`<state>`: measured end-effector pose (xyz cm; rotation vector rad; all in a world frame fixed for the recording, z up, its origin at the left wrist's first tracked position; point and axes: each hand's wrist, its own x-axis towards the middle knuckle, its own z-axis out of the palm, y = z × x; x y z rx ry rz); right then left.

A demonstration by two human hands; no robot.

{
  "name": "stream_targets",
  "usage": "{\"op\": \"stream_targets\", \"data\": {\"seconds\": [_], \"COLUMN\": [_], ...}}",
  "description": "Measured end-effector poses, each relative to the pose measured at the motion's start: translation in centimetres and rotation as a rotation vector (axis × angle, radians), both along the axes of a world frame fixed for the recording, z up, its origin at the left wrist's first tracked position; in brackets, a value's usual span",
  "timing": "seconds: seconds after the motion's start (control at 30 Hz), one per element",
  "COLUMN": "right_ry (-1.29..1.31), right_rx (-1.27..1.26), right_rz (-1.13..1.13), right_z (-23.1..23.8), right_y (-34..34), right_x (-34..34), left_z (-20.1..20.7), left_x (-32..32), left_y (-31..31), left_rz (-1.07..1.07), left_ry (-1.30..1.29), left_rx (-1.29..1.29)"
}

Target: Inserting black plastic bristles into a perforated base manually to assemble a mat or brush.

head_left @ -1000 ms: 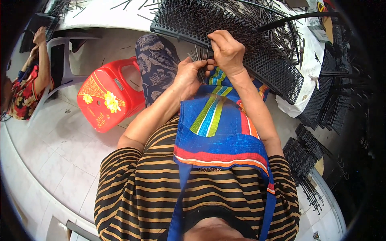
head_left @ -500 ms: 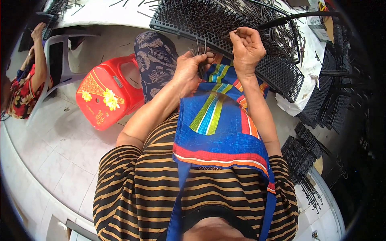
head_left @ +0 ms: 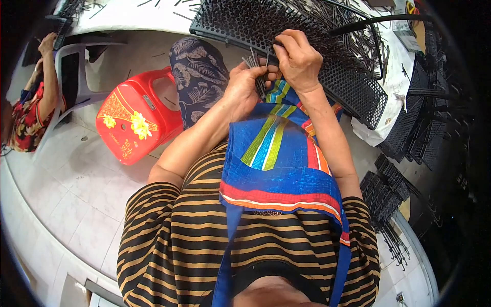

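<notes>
My left hand (head_left: 242,87) is closed around a bundle of thin dark strips (head_left: 252,60), whose grey ends fan out above the thumb. Beside it, my right hand (head_left: 300,62) is bent with its fingertips pinched together over the near edge of a black perforated tray (head_left: 353,97). Whatever those fingertips hold is too small or hidden to make out. Many short dark strips (head_left: 245,23) stand upright in the tray's holes across its far left part, while holes at its right end are bare.
Loose strips lie on the white-covered table (head_left: 133,18) beyond the tray. A red stool (head_left: 120,110) stands at left, near another person's arm (head_left: 49,77). More black perforated trays (head_left: 404,123) are stacked at right, with black hooked racks (head_left: 381,197) below.
My right hand has moved left, bringing its fingertips closer to the bundle in my left hand. The left hand has barely shifted and keeps its grip.
</notes>
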<state>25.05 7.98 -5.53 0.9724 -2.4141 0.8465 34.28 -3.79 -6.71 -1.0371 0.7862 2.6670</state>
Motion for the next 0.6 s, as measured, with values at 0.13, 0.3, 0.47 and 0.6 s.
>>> {"op": "stream_targets", "data": {"seconds": [0.13,0.3,0.47,0.6], "right_ry": [-0.467,-0.927,-0.516,-0.176], "right_rx": [-0.160,-0.817,-0.748,-0.485], "right_rz": [-0.071,-0.122,-0.165,-0.155], "right_z": [1.7,0.0,-0.4,-0.6], "right_y": [0.1,0.8,0.5,0.1], "right_x": [2.3,1.4,-0.3,-0.7], "left_z": [0.4,0.9,0.4,1.1], "left_x": [0.1,-0.1,0.1,-0.1], "left_y": [-0.2,0.3,0.4,0.4], "left_rz": [-0.003,-0.028,-0.054,-0.087], "left_ry": [0.080,0.063,0.033,0.017], "left_rx": [0.025,-0.030,-0.191,-0.225]}}
